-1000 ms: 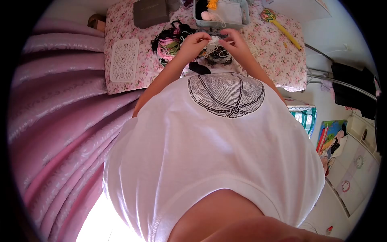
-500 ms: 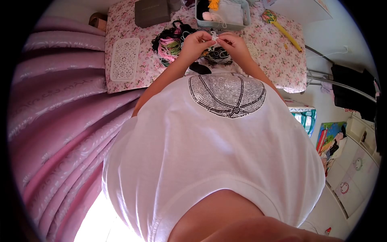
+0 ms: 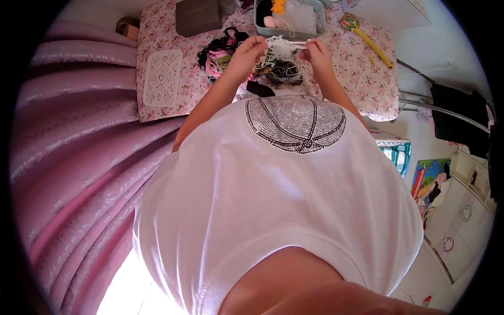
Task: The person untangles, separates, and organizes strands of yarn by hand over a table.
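White yarn [image 3: 286, 45] stretches between my two hands above the flowered table. My left hand [image 3: 251, 52] is closed on its left end, fingers pinched together. At the other end, my right hand [image 3: 318, 54] pinches the strands between thumb and fingers. Several loops hang loosely between them. Underneath lies a tangled heap of dark and green yarn [image 3: 283, 72]. Beside my left wrist, pink and black yarn [image 3: 214, 60] is bunched on the cloth. A small black piece [image 3: 260, 88] lies at the near table edge, its kind unclear.
A light blue basket [image 3: 321, 31] with yarn stands at the back, near a grey box [image 3: 198, 17]. On the left lies a white lace-patterned tray or lid [image 3: 163, 79]. A yellow-handled stick with a colourful head [image 3: 367, 41] lies right. Pink curtains [image 3: 79, 126] hang left.
My hands have moved apart, the left going left and the right going right. The white yarn, bunched between my fingertips before, is now drawn out in strands between them.
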A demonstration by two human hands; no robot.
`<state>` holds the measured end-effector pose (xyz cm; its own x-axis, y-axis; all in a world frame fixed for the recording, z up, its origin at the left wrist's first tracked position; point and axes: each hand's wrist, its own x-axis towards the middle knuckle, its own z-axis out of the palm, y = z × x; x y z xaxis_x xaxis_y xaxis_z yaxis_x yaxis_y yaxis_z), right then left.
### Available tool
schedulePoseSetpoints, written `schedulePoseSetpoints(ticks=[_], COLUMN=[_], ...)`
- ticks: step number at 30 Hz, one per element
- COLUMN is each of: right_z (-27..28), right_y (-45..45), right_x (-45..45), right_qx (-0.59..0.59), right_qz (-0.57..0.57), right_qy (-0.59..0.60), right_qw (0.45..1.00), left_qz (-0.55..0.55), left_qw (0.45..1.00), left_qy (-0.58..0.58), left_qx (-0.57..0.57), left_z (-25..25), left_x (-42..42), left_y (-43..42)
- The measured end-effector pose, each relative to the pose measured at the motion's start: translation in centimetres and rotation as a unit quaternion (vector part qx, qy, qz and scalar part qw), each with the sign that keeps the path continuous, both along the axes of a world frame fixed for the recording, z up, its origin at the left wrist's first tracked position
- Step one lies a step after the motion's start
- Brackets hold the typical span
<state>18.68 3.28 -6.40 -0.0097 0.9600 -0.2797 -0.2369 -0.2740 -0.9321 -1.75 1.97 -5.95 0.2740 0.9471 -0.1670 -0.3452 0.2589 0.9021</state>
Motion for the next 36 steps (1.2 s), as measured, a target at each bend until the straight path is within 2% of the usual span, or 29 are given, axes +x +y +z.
schedulePoseSetpoints(ticks=[1,2,5,8,9,12,16,22,24,27,30,33,36], right_z=[-0.2,-0.4,-0.8,1.2,0.6,-0.2,0.0,-0.2,-0.7,-0.1,1.3,3.0,2.2], right_y=[0.1,0.2,-0.2,-1.0,-0.7,-0.6,-0.4,-0.1,0.4,0.4,0.1,-0.6,-0.5], right_x=[0.4,0.5,-0.3,-1.9,-1.8,-1.3,-0.7,0.2,0.7,0.7,-0.9,-1.8,-1.6], right_qx=[-0.005,-0.01,0.157,0.209,0.167,0.138,0.145,0.149,0.142,0.158,0.288,0.205,0.156], right_qz=[0.002,0.005,0.073,0.139,0.196,0.206,0.168,0.116,0.1,0.138,0.138,0.225,0.265], right_qy=[-0.013,-0.025,-0.146,-0.139,-0.154,-0.15,-0.167,-0.244,-0.305,-0.325,-0.221,-0.177,-0.224], right_qw=[1.0,1.0,0.974,0.958,0.954,0.957,0.961,0.951,0.936,0.922,0.922,0.936,0.925], left_qz=[0.006,0.008,0.022,0.041,0.038,0.026,-0.003,-0.063,-0.069,-0.054,-0.034,-0.038,-0.048], left_qw=[0.999,1.0,0.997,0.993,0.994,0.997,1.0,0.996,0.995,0.998,0.998,0.996,0.996], left_qy=[-0.038,-0.016,0.041,0.06,0.052,0.021,-0.011,-0.058,-0.058,-0.018,0.004,0.013,0.026], left_qx=[-0.022,-0.002,0.054,0.088,0.09,0.064,-0.007,-0.04,-0.034,-0.009,0.045,0.075,0.07], left_z=[-0.3,-0.5,-0.7,-1.0,-0.9,-0.2,0.1,-0.2,-0.2,0.4,0.1,-0.2,-0.2], left_x=[-0.3,-0.3,0.2,1.6,1.9,1.9,1.3,1.1,0.9,1.0,1.5,1.5,1.5], left_y=[0.1,0.1,0.0,-0.2,-0.4,-0.5,-0.6,-1.0,-1.0,-1.1,-0.9,-0.8,-0.7])
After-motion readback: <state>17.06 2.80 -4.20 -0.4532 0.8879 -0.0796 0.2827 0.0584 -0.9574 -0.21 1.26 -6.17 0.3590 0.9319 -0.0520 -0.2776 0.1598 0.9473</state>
